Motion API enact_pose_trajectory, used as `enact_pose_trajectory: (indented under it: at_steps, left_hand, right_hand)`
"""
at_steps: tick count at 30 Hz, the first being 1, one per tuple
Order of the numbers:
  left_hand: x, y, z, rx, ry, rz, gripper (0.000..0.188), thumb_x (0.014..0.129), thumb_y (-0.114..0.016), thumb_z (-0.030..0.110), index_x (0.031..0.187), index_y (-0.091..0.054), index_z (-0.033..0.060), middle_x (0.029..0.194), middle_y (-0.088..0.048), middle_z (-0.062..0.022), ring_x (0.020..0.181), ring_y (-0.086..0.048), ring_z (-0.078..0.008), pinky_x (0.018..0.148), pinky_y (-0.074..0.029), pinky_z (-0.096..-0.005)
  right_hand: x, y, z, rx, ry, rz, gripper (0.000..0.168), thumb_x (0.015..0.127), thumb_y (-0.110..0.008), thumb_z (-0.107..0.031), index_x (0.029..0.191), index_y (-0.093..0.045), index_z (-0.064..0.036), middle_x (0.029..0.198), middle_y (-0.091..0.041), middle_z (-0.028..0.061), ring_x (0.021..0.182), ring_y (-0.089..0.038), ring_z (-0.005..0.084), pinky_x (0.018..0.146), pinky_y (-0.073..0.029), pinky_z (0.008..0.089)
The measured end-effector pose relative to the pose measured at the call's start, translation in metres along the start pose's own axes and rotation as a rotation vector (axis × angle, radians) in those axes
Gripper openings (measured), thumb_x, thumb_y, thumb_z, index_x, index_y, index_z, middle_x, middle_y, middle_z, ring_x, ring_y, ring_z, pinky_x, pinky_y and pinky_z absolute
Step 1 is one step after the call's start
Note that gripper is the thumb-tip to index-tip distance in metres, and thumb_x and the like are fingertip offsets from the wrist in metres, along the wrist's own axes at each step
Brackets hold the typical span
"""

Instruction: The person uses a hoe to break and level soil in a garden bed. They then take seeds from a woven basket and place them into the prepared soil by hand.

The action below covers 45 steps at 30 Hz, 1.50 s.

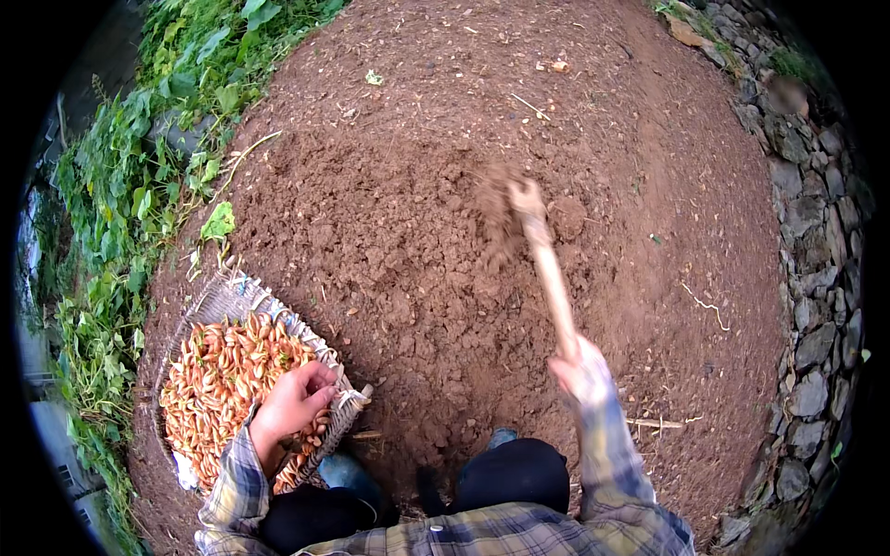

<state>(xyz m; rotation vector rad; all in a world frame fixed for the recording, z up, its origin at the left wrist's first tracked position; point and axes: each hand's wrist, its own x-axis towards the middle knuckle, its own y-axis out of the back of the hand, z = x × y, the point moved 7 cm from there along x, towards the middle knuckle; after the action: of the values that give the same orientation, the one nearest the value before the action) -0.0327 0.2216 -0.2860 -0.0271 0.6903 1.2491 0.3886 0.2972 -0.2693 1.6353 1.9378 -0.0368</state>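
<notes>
My right hand [583, 368] grips the lower end of the wooden handle of a hoe-like digging tool [553, 278]. Its working end is blurred among flying brown soil, so the blade's shape cannot be told. At lower left, my left hand [295, 403] is over the edge of a woven basket [233, 295], fingers curled and thumb near the forefinger; whether anything small is between them cannot be told. Many small orange-brown bulbs [215, 375], like shallots, fill much of the basket. Loose, crumbly soil [375, 236] spreads in front of me.
A dry-stone wall [810, 340] curves along the right side. Green leafy vines [111, 201] border the soil at left. My knees [514, 476] and blue footwear show at the bottom, close to the basket. A dry stick [653, 422] lies right of my right forearm.
</notes>
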Motion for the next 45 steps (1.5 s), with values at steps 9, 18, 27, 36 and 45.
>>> enact_pose_trajectory:
  at_steps: [9, 18, 27, 36, 45]
  left_hand:
    - [0.043, -0.03, 0.03, 0.057, -0.064, -0.137, 0.015, 0.083, -0.06, 0.004, 0.097, -0.056, 0.001, 0.073, -0.055, -0.0005, 0.067, -0.051, -0.0076, 0.06, -0.044, -0.0232]
    - [0.037, -0.031, 0.016, -0.025, 0.005, -0.129, 0.016, 0.081, -0.061, 0.006, 0.096, -0.056, 0.0012, 0.068, -0.055, -0.0002, 0.061, -0.051, -0.0079, 0.054, -0.043, -0.0238]
    - [0.034, -0.024, 0.004, 0.006, -0.008, -0.09, 0.016, 0.081, -0.063, 0.008, 0.095, -0.057, 0.0013, 0.069, -0.058, -0.0022, 0.062, -0.053, -0.0091, 0.057, -0.046, -0.0254]
    - [0.039, -0.033, 0.008, 0.0, -0.003, -0.123, 0.017, 0.081, -0.062, 0.008, 0.095, -0.057, 0.0008, 0.071, -0.057, -0.0015, 0.064, -0.052, -0.0086, 0.058, -0.045, -0.0242]
    - [0.039, -0.025, 0.001, -0.019, -0.02, -0.087, 0.015, 0.082, -0.06, 0.005, 0.096, -0.056, 0.001, 0.071, -0.057, -0.0013, 0.063, -0.051, -0.0077, 0.057, -0.044, -0.0237]
  right_hand:
    - [-0.04, 0.127, -0.142, -0.135, 0.398, 0.496, 0.024, 0.076, -0.069, -0.017, 0.088, -0.053, -0.004, 0.054, -0.051, -0.0002, 0.039, -0.046, 0.008, 0.034, -0.04, 0.0234]
    - [0.043, 0.144, -0.014, -0.414, -0.03, 0.732, 0.021, 0.081, -0.059, -0.012, 0.099, -0.052, -0.006, 0.071, -0.055, 0.0048, 0.055, -0.054, 0.0153, 0.048, -0.05, 0.0255]
    - [-0.063, 0.044, 0.017, -0.129, -0.234, 0.104, 0.026, 0.071, -0.07, -0.008, 0.089, -0.052, -0.002, 0.068, -0.057, 0.0059, 0.051, -0.055, 0.0141, 0.044, -0.045, 0.0285]
    - [-0.006, 0.113, -0.119, -0.036, 0.248, 0.459, 0.023, 0.079, -0.066, -0.016, 0.091, -0.05, -0.003, 0.064, -0.055, 0.0029, 0.042, -0.047, 0.0069, 0.035, -0.043, 0.0223]
    - [0.041, 0.06, 0.114, 0.054, -0.358, 0.32, 0.014, 0.076, -0.061, -0.008, 0.086, -0.051, -0.004, 0.049, -0.047, 0.0017, 0.031, -0.044, 0.0147, 0.027, -0.038, 0.0262]
